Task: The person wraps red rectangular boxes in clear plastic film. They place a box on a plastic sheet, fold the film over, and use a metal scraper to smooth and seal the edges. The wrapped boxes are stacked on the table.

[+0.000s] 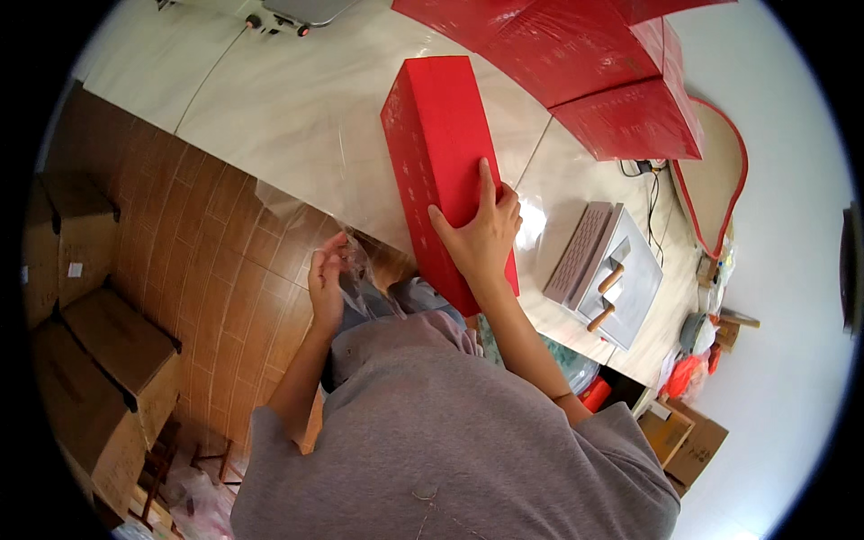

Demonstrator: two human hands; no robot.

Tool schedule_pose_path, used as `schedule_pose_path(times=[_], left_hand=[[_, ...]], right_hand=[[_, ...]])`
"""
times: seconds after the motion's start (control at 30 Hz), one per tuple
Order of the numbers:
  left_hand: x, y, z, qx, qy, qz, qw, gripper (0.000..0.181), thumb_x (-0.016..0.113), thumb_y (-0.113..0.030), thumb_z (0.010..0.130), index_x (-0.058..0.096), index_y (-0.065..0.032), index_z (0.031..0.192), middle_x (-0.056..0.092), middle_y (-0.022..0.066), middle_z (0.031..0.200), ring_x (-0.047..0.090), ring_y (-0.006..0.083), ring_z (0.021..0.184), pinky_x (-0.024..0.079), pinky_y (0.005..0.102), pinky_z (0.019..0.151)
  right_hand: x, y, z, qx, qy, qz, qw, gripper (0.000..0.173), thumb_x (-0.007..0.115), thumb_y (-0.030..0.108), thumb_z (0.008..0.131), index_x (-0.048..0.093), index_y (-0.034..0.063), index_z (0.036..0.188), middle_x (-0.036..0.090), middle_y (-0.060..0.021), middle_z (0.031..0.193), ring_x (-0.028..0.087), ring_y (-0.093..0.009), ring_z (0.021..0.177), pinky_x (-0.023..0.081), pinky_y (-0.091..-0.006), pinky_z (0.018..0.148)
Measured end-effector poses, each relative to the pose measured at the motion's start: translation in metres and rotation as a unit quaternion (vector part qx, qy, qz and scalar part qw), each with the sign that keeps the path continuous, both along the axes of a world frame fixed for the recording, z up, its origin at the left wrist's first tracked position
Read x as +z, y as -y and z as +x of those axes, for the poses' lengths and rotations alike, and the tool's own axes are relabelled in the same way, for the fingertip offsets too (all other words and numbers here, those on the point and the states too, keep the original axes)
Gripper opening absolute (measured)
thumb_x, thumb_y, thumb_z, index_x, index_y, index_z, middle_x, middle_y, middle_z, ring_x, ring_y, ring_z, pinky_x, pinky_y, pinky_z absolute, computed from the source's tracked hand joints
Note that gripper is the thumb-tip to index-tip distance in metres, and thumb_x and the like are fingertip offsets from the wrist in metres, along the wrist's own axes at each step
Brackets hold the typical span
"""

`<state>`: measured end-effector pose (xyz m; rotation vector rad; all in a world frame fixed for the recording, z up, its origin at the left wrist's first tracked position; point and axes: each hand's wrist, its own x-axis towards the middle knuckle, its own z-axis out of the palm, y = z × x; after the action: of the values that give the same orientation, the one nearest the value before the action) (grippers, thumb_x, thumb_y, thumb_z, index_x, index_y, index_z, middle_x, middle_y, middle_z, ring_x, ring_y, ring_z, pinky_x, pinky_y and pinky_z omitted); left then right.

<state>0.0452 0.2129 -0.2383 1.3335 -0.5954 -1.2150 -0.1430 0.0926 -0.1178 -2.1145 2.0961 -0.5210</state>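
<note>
A long red box (449, 135) lies on the pale marble-patterned table near its front edge, its near end jutting past the edge. My right hand (482, 233) rests on the box's top with thumb and fingers spread over it. Beyond the table's edge, left of the box, my left hand (331, 273) has its curled fingers on clear plastic film (358, 270). The film runs up over the table's edge and is hard to tell from the tabletop.
Film-wrapped red boxes (587, 74) stand at the back right. A metal heat-sealing device with wooden-handled scrapers (611, 277) sits to the right. A red-edged board (722, 175) leans by the wall. Cardboard cartons (115, 331) stand on the floor at left. A scale-like device (310, 10) is at the back left.
</note>
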Motion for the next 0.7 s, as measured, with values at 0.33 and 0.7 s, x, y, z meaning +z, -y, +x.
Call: schedule_pose_path(times=[0.33,0.7], left_hand=[[0.026,0.029,-0.058,-0.031,0.166,-0.109,0.98,0.027,0.053,-0.019,0.1,0.055,-0.0011,0.121,0.051,0.0102,0.111,0.053,0.0155,0.094,0.046,0.0288,0.078],[0.049,0.045,-0.072,-0.044,0.172,-0.178,0.968,0.033,0.047,-0.018,0.102,0.046,-0.0004,0.13,0.052,0.0115,0.117,0.054,0.0182,0.101,0.046,0.0322,0.087]], right_hand=[[0.018,-0.114,0.036,0.144,0.299,0.149,0.932,0.091,0.077,0.03,0.081,0.025,-0.0043,0.147,0.04,-0.0288,0.138,0.048,-0.04,0.123,0.044,-0.0432,0.1],[0.014,-0.109,-0.003,-0.007,0.443,0.15,0.884,0.021,0.052,0.004,0.096,0.059,-0.0033,0.115,0.07,-0.0186,0.1,0.071,-0.025,0.088,0.054,-0.0321,0.076]])
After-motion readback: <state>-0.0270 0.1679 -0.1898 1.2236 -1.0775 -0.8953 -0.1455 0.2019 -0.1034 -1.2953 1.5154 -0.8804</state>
